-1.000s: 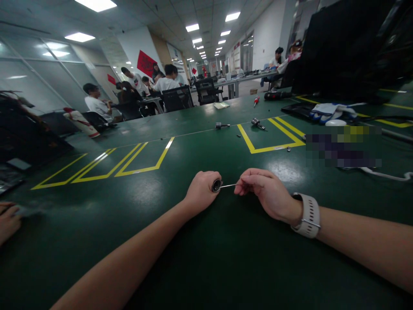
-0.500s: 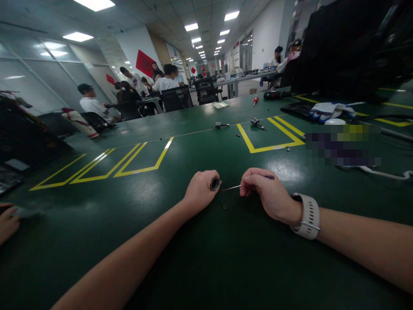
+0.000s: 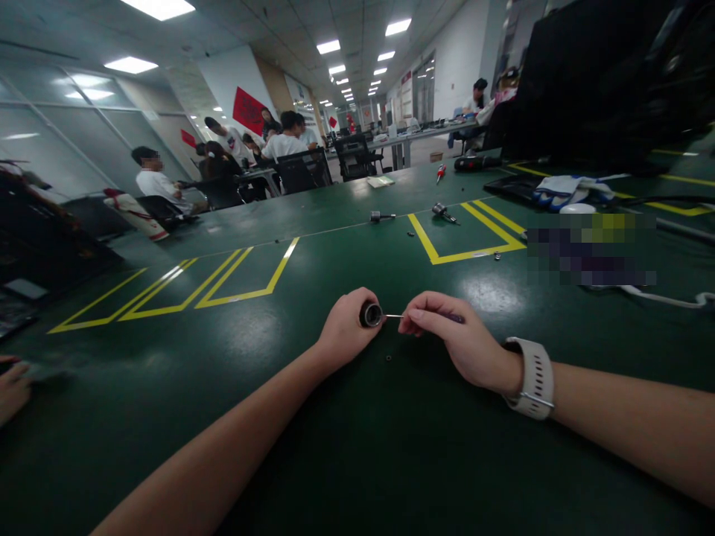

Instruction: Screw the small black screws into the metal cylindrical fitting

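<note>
My left hand [image 3: 347, 326] is closed around a dark, hollow metal cylinder [image 3: 371, 315], its round open end turned toward me. My right hand [image 3: 441, 324] pinches a thin screwdriver [image 3: 394, 316] with a dark handle. Its shaft points left, and the tip reaches the cylinder's right side; whether it sits in a hole there is hidden. Just below the hands, a small dark ring or nut [image 3: 389, 358] lies on the green table [image 3: 335, 461].
Two metal parts with shafts [image 3: 382, 216] [image 3: 444, 213] lie farther back, near yellow tape. A red screwdriver [image 3: 441, 173], a dark power tool [image 3: 477, 163] and white-blue gloves [image 3: 570, 192] are beyond. Another person's hand [image 3: 12, 391] shows at the left edge.
My right hand has moved left with the screwdriver, bringing its tip from short of the cylinder up to its side. The cylinder has turned slightly in my left hand.
</note>
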{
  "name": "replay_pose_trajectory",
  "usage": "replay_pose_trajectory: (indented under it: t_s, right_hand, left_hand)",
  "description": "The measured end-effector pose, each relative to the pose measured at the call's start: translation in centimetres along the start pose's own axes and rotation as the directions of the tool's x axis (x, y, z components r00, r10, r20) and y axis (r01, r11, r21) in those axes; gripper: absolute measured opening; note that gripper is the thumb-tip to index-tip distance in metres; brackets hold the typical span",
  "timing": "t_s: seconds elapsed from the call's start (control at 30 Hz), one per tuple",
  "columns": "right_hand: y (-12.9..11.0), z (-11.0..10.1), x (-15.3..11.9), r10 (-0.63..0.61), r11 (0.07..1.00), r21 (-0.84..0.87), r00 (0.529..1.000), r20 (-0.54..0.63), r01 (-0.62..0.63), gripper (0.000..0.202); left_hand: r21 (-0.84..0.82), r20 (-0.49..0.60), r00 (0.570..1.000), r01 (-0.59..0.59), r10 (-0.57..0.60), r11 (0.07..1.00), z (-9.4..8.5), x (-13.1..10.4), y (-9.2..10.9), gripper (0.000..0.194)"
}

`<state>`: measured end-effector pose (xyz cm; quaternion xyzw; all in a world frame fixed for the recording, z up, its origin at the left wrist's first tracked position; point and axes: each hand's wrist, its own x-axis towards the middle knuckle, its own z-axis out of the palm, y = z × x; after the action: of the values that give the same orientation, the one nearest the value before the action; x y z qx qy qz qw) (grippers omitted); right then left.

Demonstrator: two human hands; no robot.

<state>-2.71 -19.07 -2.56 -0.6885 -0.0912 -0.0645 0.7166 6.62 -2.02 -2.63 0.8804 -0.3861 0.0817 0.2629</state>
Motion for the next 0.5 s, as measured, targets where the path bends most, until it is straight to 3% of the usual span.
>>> replay_pose_trajectory:
  t_s: [0.23, 0.4, 0.5]
  right_hand:
    - [-0.75, 0.17, -0.13, -0.014, 0.984, -0.176, 1.000, 0.022, 0.017, 0.016]
    - [-1.05, 0.53, -0.53, -0.096, 0.933, -0.344, 0.994, 0.058, 0.110, 0.014]
    - [-0.98, 0.50, -0.58, -0.079, 0.939, -0.331, 0.995, 0.060, 0.094, 0.014]
  left_hand:
    - [-0.074, 0.087, 0.996, 0.030, -0.023, 0.997, 0.01, 0.19, -0.02, 0.015]
    - [-0.009, 0.103, 0.993, -0.054, 0.054, 0.999, 0.11, 0.20, 0.07, 0.010]
    - [0.056, 0.111, 0.990, -0.097, 0.090, 0.994, 0.05, 0.04, 0.24, 0.008]
